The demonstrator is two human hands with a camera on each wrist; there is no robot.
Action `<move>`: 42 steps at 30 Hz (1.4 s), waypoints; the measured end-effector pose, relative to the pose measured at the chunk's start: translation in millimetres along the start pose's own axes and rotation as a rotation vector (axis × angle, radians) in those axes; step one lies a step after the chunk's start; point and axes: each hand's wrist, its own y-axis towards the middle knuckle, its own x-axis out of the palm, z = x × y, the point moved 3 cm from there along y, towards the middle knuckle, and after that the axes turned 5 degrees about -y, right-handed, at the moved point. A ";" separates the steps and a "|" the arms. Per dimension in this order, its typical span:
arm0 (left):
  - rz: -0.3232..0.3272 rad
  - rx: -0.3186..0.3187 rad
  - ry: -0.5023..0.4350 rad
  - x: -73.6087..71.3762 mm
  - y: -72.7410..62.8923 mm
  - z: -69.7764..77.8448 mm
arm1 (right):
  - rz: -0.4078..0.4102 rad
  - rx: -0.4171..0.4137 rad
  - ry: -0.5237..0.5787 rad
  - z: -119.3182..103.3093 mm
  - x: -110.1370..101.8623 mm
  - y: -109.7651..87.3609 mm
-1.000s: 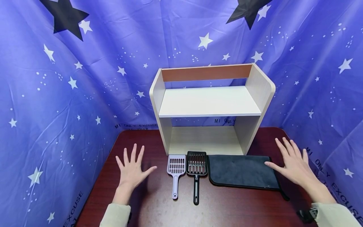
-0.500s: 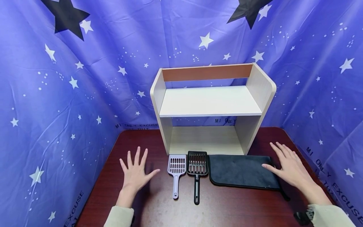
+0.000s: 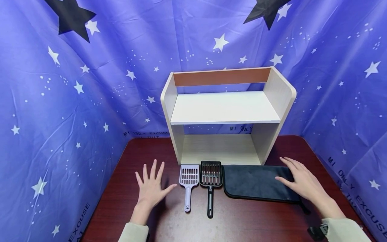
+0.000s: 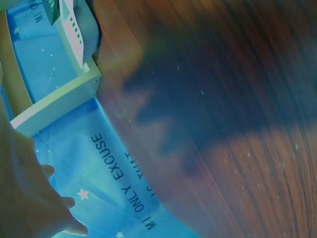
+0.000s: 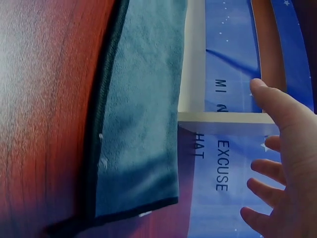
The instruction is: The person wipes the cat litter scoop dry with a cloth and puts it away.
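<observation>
Now the left hand [image 3: 149, 193] spreads its fingers above the table [image 3: 239, 222], near the lilac scoop [image 3: 188, 187]; the right hand [image 3: 306, 184], loosely outstretched, seems to hover over the right end of the pouch [image 3: 257, 183]. Pouch, lilac scoop and black scoop [image 3: 210, 187] lie in a row before the shelf [image 3: 225, 107].

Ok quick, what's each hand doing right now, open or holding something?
Left hand: open, fingers spread, holding nothing, near the purple scoop.
Right hand: open, holding nothing, near the dark cloth.

Left hand [image 4: 29, 193] at lower left before starry blue curtain [image 4: 77, 163], jagged shadow [image 4: 198, 104] across brown tabletop [image 4: 257, 183]
</observation>
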 end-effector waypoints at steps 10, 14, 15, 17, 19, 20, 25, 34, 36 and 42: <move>-0.030 -0.001 -0.029 4.5 -0.6 16.6 | 0.008 -0.008 0.009 -10.8 9.9 5.4; -0.033 0.002 -0.048 4.9 -0.5 23.8 | -0.003 -0.005 0.019 -14.6 13.2 7.7; -0.038 0.003 -0.056 5.0 -0.8 25.8 | -0.010 -0.002 0.019 -15.4 14.0 8.0; -0.045 0.007 -0.064 5.8 -1.0 29.6 | -0.029 0.005 0.016 -16.5 15.7 8.6; -0.049 0.013 -0.072 6.8 -1.5 33.6 | -0.039 0.008 0.013 -17.2 17.6 9.2; -0.052 0.016 -0.079 7.0 -1.7 35.7 | -0.039 0.006 0.010 -17.8 18.7 9.7; -0.046 0.036 -0.114 6.6 -3.2 47.6 | -0.024 -0.018 0.014 -21.5 22.9 11.6; -0.082 0.049 -0.235 5.9 -7.1 69.4 | -0.033 -0.033 0.007 -28.5 33.9 16.2; -0.091 0.046 -0.278 6.0 -7.7 74.4 | -0.045 -0.031 0.010 -29.5 36.3 17.2; -0.149 0.034 -0.397 7.8 -11.0 88.8 | -0.102 -0.010 0.020 -30.9 43.8 18.9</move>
